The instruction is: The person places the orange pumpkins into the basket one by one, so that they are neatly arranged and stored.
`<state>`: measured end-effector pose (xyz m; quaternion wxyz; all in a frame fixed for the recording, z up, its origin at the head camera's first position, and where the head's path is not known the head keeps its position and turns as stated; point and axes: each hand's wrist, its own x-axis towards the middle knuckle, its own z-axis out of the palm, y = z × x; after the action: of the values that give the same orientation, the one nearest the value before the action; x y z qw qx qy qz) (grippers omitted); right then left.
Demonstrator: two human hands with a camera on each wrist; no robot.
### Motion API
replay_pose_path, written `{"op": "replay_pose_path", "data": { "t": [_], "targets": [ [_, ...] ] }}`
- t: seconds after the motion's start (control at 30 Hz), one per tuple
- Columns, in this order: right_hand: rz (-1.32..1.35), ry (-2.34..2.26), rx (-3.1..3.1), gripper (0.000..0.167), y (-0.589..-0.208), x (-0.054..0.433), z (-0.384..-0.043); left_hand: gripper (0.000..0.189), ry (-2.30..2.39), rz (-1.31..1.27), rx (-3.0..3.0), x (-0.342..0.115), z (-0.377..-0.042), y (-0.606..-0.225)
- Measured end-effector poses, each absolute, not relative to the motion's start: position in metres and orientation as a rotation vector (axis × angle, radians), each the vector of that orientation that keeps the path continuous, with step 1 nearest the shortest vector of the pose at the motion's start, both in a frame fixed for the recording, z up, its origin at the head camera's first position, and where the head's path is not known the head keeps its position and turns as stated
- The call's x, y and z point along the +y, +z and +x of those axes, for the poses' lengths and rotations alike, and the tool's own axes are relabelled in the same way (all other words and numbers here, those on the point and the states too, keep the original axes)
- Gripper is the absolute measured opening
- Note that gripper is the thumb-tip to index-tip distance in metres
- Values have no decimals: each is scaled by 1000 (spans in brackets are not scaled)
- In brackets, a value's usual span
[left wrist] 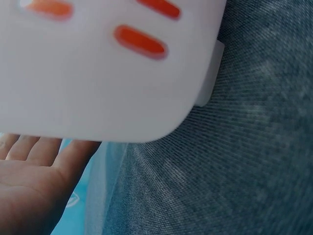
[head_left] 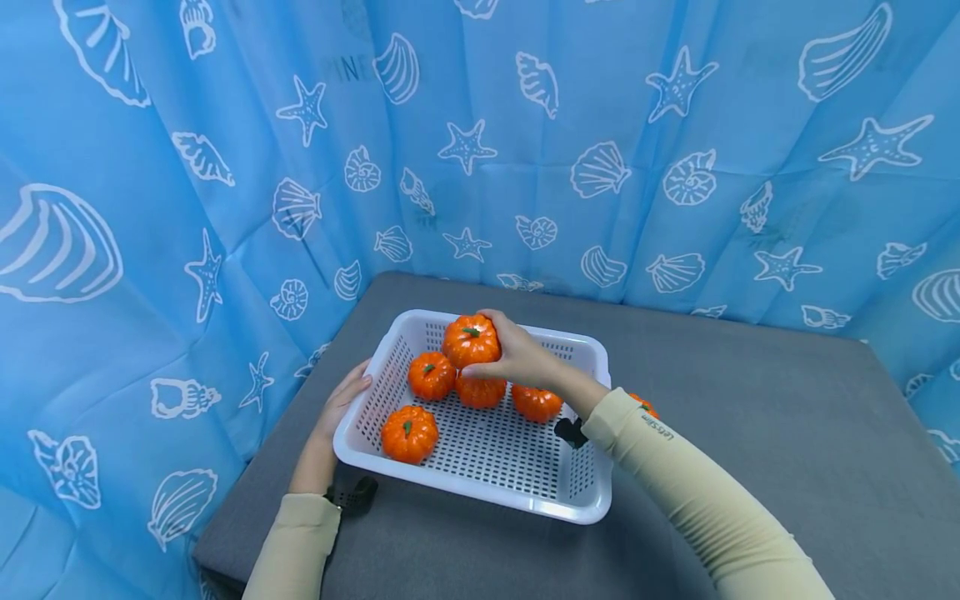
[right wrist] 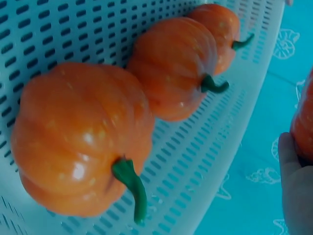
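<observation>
My right hand grips an orange toy pumpkin with a green stem, holding it over the far side of a white perforated plastic basket. Part of that pumpkin shows at the right edge of the right wrist view, with the thumb against it. Several more pumpkins sit inside the basket: one at the near left, another behind it, and others partly covered by the right hand. At the basket's left end, my left hand touches the outer wall, fingers extended along it in the left wrist view.
The basket rests on a grey cloth-covered table. Another orange pumpkin lies outside, right of the basket, mostly hidden by the right sleeve. A blue curtain with white sea shells and starfish hangs behind and along the left.
</observation>
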<state>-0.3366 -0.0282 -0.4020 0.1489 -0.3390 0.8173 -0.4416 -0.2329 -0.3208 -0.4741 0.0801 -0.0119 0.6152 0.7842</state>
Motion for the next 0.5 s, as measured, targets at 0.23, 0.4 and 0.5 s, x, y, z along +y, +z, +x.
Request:
{"op": "replay_pose_path", "data": {
  "t": [0.23,0.4,0.5],
  "targets": [
    [-1023,-1121,2292,86,-411,-35,-329,47,2348,15,1846,-321,-233,-476],
    [-1049,-962,2264,84,-417,-38,-325,48,2350,50,1839,-322,-233,-477],
    [-1062,-857,2241,86,-418,-40,-323,47,2354,59,1834,-323,-233,-476]
  ]
}}
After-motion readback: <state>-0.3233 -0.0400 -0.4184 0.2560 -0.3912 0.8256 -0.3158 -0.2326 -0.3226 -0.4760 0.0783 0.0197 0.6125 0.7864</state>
